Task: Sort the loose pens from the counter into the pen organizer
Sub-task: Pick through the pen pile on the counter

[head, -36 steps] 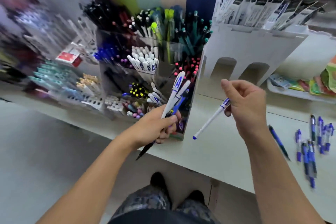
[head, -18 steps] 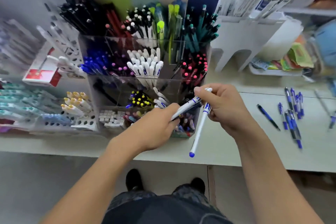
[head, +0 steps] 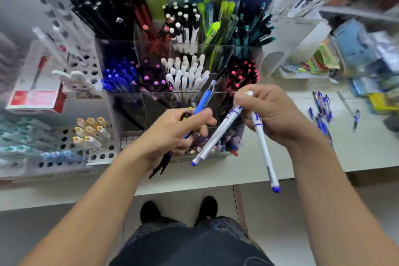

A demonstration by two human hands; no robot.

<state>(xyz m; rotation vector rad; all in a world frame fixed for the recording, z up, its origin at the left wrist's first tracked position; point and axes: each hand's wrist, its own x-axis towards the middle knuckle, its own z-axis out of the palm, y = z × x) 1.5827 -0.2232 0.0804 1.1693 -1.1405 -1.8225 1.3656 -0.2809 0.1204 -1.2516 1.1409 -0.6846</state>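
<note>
Your left hand [head: 177,134] grips a blue pen [head: 204,101] and dark ones; your right hand [head: 274,116] pinches two white pens [head: 218,134] (tips down) just before the clear pen organizer [head: 138,101]. Loose pens [head: 321,108] lie on the counter [head: 356,149], rightward.

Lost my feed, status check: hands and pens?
Left hand grips blue pen. Right hand holds two white pens. Organizer unobstructed; loose pens on counter.

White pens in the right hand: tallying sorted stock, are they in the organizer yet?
Out: right hand grips both white pens above the counter.
</note>
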